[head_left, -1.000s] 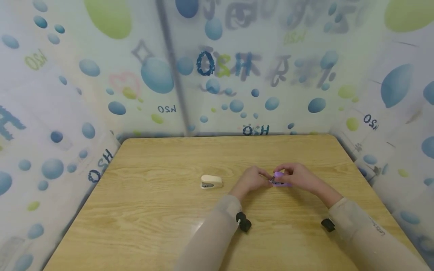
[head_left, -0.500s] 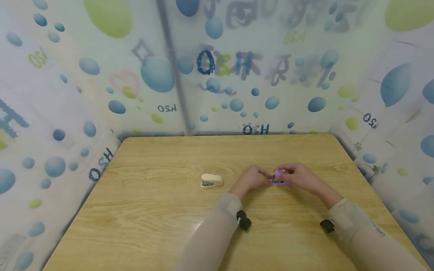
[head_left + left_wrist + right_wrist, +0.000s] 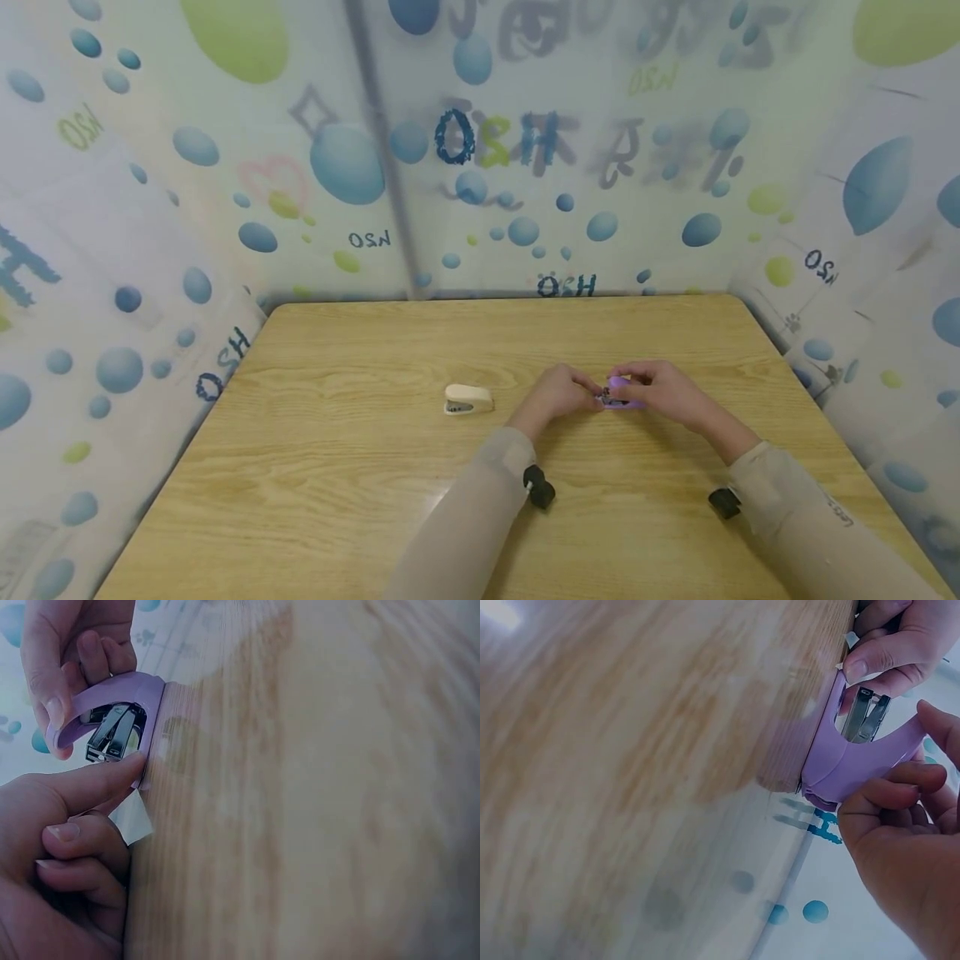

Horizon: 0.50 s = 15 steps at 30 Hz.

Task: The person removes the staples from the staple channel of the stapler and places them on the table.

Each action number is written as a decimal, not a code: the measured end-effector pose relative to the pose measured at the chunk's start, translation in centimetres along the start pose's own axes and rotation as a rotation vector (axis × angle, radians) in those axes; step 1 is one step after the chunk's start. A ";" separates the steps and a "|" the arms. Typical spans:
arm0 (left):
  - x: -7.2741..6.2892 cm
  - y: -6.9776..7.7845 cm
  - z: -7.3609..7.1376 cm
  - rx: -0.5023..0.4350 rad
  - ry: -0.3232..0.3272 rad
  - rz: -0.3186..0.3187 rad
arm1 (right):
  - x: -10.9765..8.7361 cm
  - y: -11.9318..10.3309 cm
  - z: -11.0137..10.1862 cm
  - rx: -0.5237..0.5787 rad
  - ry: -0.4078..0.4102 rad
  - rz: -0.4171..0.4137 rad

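Observation:
A purple stapler (image 3: 617, 382) rests on the table right of centre, its top arm raised and the dark metal magazine (image 3: 118, 731) showing inside. From the left, my left hand (image 3: 558, 394) pinches the front end of its base, thumb pressed on top and the other fingers curled. My right hand (image 3: 663, 392) grips the top arm, with a fingertip at the arm's tip in the right wrist view. Below my left fingers a small pale corner, like paper (image 3: 135, 819), sticks out. A cream stapler (image 3: 468, 399) sits to the left, untouched.
The wood-grain table (image 3: 337, 467) runs back to a pale wall sheet (image 3: 517, 200) printed with blue and green drops. Similar sheets close in both sides. A small black device (image 3: 538, 488) hangs at my left cuff, another (image 3: 724, 502) at my right.
Both hands keep their hold on the purple stapler with hardly any movement. The cream stapler stays where it was.

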State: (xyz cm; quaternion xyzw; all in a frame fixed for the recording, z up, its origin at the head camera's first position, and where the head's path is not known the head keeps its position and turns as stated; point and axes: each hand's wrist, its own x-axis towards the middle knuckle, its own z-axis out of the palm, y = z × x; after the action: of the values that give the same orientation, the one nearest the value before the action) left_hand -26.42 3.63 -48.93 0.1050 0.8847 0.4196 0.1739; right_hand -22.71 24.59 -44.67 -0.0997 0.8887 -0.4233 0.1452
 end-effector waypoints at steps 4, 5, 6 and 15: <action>0.0 0.0 0.0 -0.006 -0.004 -0.004 | 0.0 0.1 0.0 0.011 -0.002 -0.001; 0.0 0.0 0.0 -0.007 -0.004 -0.003 | 0.0 0.2 0.0 0.013 -0.004 -0.003; 0.0 0.0 0.0 -0.006 -0.004 -0.003 | 0.0 0.2 -0.1 0.017 -0.005 -0.005; 0.1 -0.1 0.1 -0.019 0.000 -0.022 | -0.6 1.1 -0.8 0.152 0.005 0.050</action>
State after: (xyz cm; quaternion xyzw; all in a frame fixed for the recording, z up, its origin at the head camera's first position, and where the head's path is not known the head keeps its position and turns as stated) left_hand -26.50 3.67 -49.08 0.0934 0.8818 0.4259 0.1795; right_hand -22.48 26.05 -44.94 -0.0651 0.8565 -0.4862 0.1606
